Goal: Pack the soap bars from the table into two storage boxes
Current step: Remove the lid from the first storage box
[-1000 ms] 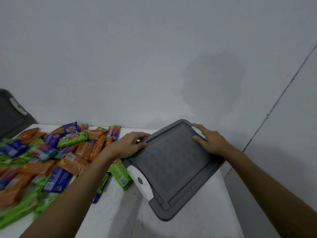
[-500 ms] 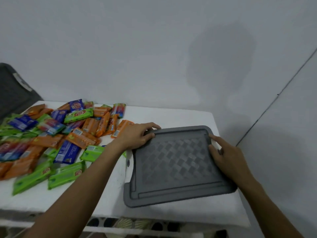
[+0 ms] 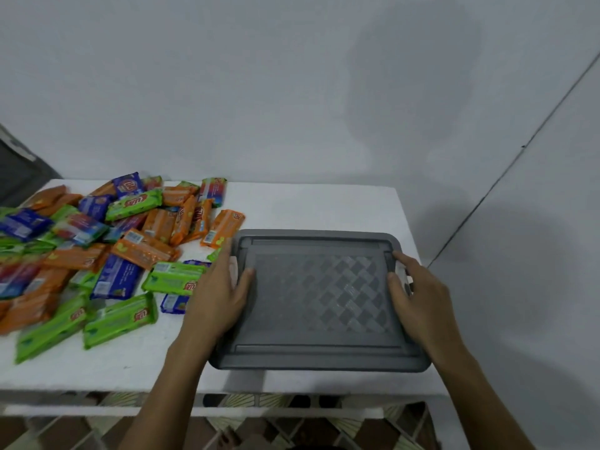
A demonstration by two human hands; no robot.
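Observation:
A grey storage-box lid [image 3: 319, 300] with a woven pattern lies flat on the right part of the white table [image 3: 311, 206]. Whether a box sits under it is hidden. My left hand [image 3: 220, 290] grips its left edge, thumb on top, fingers along the side by a white latch. At the right edge, my right hand [image 3: 418, 297] grips the same way, with its fingers at the other white latch. Several wrapped soap bars [image 3: 107, 248] in orange, green and blue lie in a heap on the table's left half. The nearest green one [image 3: 173, 280] almost touches my left hand.
A second dark grey box or lid [image 3: 16, 170] leans at the far left behind the heap. The grey wall stands close behind the table. The table's front edge runs just below the lid, with patterned floor tiles [image 3: 292, 427] beneath.
The lid went from tilted in the air to flat and square on the table. Both hands slid to the middle of its left and right edges. The camera tipped downward.

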